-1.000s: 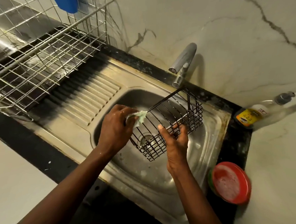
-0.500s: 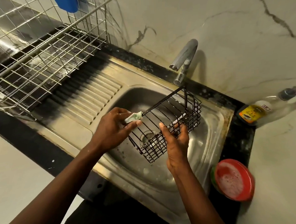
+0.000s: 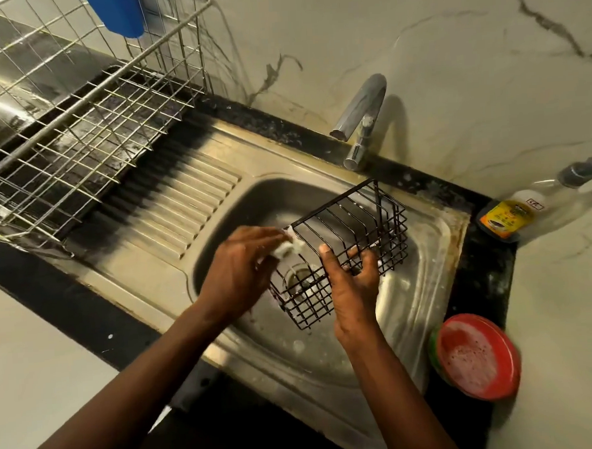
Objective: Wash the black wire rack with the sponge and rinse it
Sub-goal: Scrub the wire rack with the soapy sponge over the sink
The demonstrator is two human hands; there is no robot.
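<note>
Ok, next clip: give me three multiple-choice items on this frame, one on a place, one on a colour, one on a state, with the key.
1. Where is the black wire rack?
A) in the silver dish drainer
B) above the sink basin, held by the right hand
C) flat on the counter

2. What colour is the round dish of suds right of the sink?
A) blue
B) white
C) red

3. What is the left hand doing?
A) turning the tap
B) gripping the sponge at the rack's corner
C) resting open on the drainboard

Key: 1 B, the right hand's fingers curl through its wires over the basin; 2 C, its rim is red; 3 B, fingers curl round the pale sponge at the rack's corner.
</note>
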